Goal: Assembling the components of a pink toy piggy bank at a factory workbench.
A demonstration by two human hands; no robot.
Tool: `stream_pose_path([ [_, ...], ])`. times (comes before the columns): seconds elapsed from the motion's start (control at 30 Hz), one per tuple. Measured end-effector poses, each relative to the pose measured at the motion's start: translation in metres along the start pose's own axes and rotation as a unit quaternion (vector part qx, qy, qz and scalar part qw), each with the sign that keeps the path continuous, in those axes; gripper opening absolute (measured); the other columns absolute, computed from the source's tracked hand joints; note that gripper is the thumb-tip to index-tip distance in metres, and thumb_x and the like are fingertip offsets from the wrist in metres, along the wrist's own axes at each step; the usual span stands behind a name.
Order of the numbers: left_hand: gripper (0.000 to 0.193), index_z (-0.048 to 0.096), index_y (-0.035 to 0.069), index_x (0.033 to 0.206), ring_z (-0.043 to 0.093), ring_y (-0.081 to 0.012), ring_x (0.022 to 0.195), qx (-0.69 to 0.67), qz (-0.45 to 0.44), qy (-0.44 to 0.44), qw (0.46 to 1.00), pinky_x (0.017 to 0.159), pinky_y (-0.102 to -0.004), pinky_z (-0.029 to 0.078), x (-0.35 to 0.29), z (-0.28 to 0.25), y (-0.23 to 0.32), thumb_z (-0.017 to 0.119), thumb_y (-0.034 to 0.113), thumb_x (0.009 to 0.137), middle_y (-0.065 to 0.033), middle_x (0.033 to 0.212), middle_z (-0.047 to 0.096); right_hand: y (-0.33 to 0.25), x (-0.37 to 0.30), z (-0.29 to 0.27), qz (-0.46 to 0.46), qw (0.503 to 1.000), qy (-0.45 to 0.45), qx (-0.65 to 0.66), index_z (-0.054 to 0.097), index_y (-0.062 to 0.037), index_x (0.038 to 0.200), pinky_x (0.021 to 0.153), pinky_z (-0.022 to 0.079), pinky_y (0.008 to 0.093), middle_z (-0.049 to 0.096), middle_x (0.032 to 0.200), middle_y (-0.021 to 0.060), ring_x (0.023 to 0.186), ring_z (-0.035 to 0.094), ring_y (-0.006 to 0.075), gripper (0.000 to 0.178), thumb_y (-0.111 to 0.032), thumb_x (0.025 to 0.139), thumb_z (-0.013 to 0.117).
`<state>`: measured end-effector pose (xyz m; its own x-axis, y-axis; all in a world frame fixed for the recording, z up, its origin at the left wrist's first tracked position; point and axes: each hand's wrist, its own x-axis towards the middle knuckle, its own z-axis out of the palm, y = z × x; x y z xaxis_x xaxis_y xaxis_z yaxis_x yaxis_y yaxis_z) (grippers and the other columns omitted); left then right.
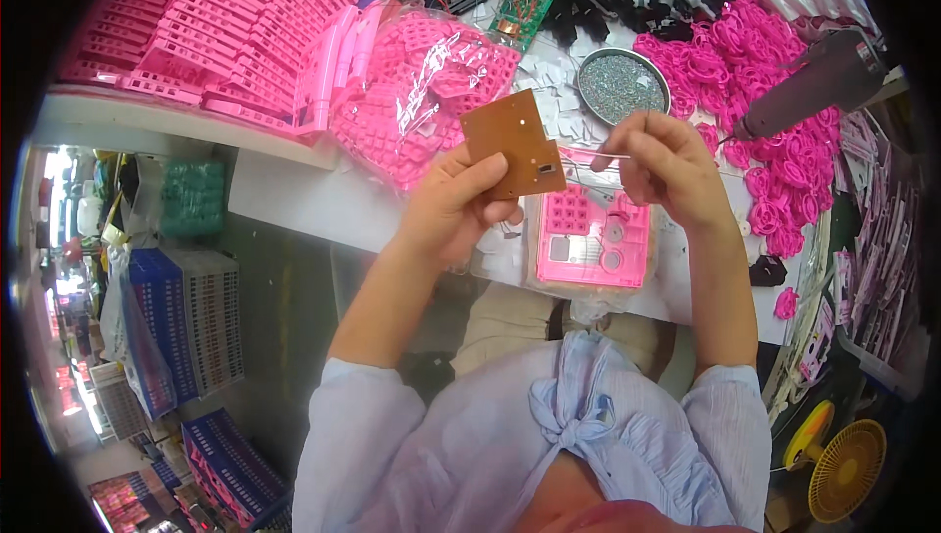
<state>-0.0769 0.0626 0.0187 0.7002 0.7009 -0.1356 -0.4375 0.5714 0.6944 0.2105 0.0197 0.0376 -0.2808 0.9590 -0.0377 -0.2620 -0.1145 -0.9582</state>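
My left hand [446,209] grips a flat brown circuit board [514,145], thumb pressed across its lower face, the fingers behind it hidden. The board is a matte rectangle with a small dark part near its lower right corner; it hangs just above the pink plastic casing [591,237] on the white table [294,195]. My right hand [667,165] pinches a thin silvery wire [600,152] that runs toward the board's right edge; whether it touches the board I cannot tell. The casing is a glossy rectangle with a grid of square holes and round openings, partly covered by my hands. Left of the board lies a crinkled clear bag of pink grid parts [421,92]. Beyond the board sits a round metal dish [621,85] of glittery bits, too fine to make out.
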Motion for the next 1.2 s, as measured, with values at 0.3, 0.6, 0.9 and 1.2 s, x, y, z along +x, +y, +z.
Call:
stream_pose_path([
  [0.3,0.036,0.056,0.005,0.130,0.056,-0.0129,0.072,-0.019,-0.011,0.035,0.999,0.064,-0.0301,0.049,0.002,0.003,-0.016,0.061,0.025,0.101,-0.0085,0.105,0.066,0.009,-0.006,0.030,0.011,0.996,0.016,-0.090,0.069,0.0019,0.116,0.063,0.049,0.0214,0.071,0.091,0.0042,0.076,0.064,0.0064,0.025,-0.009,0.093,0.071],
  [0.6,0.046,0.049,0.000,0.134,0.061,-0.0187,0.057,0.064,0.115,-0.056,0.990,0.043,-0.0259,0.046,0.007,0.014,-0.018,0.060,0.027,0.099,-0.0231,0.111,0.066,0.036,0.020,0.057,-0.027,0.999,0.038,0.009,0.069,-0.0026,0.121,0.054,0.039,0.0214,0.063,0.076,-0.0015,0.061,0.050,0.0020,0.026,-0.012,0.097,0.063],
  [0.9,0.027,0.060,-0.005,0.126,0.057,-0.0112,0.066,0.352,0.034,-0.002,0.935,0.055,-0.0252,0.046,-0.019,0.014,-0.011,0.055,0.002,0.100,-0.0131,0.100,0.068,0.021,-0.088,0.021,0.032,0.987,0.079,-0.139,0.071,-0.0034,0.123,0.057,0.043,0.0246,0.067,0.070,0.0021,0.061,0.058,0.0112,0.029,-0.010,0.096,0.064],
  [1.2,0.017,0.069,-0.002,0.107,0.061,-0.0123,0.070,0.451,0.023,-0.176,0.874,0.062,-0.0267,0.050,-0.017,0.048,-0.040,0.062,-0.006,0.092,-0.0063,0.087,0.066,-0.055,-0.210,-0.021,0.095,0.773,0.132,-0.614,0.056,-0.0017,0.140,0.098,0.045,0.0429,0.054,0.143,0.0195,0.127,0.052,0.0336,0.074,-0.050,0.086,0.069],
])
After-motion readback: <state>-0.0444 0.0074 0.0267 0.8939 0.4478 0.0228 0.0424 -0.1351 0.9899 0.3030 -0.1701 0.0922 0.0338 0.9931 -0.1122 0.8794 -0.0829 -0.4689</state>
